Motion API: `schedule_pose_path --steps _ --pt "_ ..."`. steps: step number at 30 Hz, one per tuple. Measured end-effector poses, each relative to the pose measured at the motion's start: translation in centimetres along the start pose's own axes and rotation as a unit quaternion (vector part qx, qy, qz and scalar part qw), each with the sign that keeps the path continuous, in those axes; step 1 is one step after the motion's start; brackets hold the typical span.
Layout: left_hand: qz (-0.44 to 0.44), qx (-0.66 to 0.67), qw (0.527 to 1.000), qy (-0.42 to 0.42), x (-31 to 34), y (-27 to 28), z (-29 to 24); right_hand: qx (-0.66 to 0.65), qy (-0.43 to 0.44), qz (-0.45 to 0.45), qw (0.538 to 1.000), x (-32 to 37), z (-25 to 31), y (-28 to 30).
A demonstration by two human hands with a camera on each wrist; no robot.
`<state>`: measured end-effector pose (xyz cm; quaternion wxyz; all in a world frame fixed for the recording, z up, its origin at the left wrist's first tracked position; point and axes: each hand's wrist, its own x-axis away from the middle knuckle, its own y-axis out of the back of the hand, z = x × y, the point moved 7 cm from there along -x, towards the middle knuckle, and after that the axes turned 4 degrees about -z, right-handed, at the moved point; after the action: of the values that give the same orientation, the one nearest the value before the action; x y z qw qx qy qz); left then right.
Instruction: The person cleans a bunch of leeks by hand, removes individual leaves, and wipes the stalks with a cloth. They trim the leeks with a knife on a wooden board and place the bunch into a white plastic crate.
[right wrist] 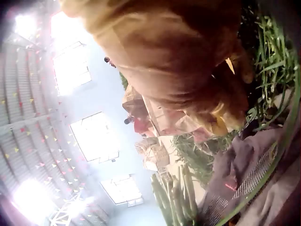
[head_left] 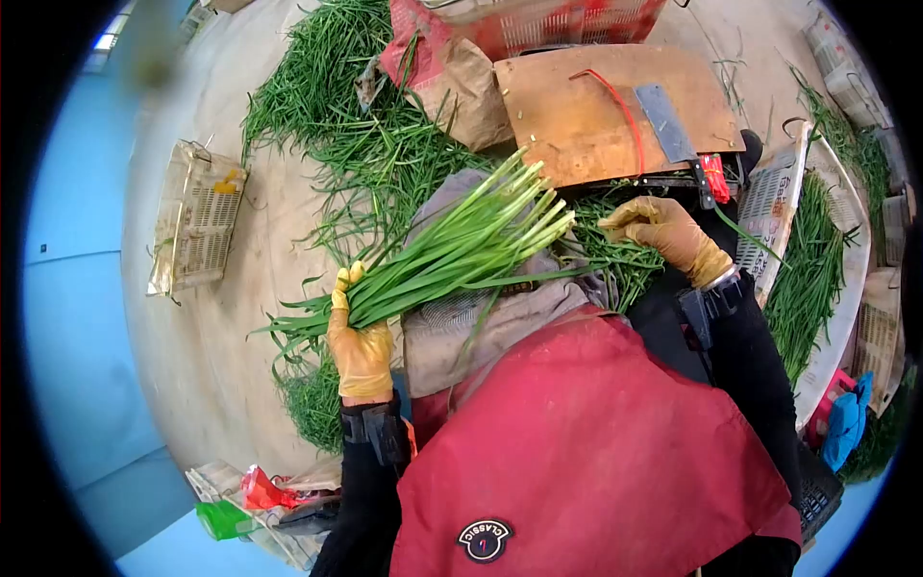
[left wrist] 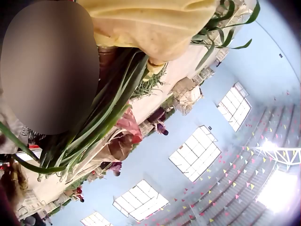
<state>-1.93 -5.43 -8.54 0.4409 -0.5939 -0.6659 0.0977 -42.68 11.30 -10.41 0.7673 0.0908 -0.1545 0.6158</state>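
In the head view my left hand [head_left: 361,358], in a yellow glove, grips a bunch of garlic chives [head_left: 452,245] near its leafy end. The pale stem ends slant up to the right over my lap, and the bunch covers part of the fingers. Close up in the left wrist view, long leaves [left wrist: 101,115] hang beside the glove [left wrist: 155,23]. My gloved right hand [head_left: 665,234] hovers to the right of the stem ends, its fingers loosely bent with nothing visible between them. Loose chives [head_left: 620,264] lie just below it.
A wooden board [head_left: 577,115] bears a cleaver [head_left: 665,123] and a red strap [head_left: 625,111]. Heaped chives [head_left: 327,77] cover the floor ahead. Plastic crates stand left [head_left: 197,216] and right [head_left: 769,221], beside more chives [head_left: 808,279]. A red-and-tan sack [head_left: 461,87] lies near the board.
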Motion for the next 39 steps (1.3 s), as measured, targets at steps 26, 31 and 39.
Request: schedule_pose_path --steps 26,31,39 --pt "0.048 -0.037 0.998 0.006 0.9 -1.9 0.7 0.006 -0.095 0.101 0.99 0.8 0.7 -6.1" --pt "0.06 -0.064 0.996 -0.018 1.0 -2.0 0.5 -0.017 -0.091 0.056 0.994 1.1 -0.2 -3.1" --pt "0.079 -0.104 0.99 -0.049 1.1 -2.8 -0.2 0.048 0.082 -0.016 0.995 -0.7 3.0 -1.5"
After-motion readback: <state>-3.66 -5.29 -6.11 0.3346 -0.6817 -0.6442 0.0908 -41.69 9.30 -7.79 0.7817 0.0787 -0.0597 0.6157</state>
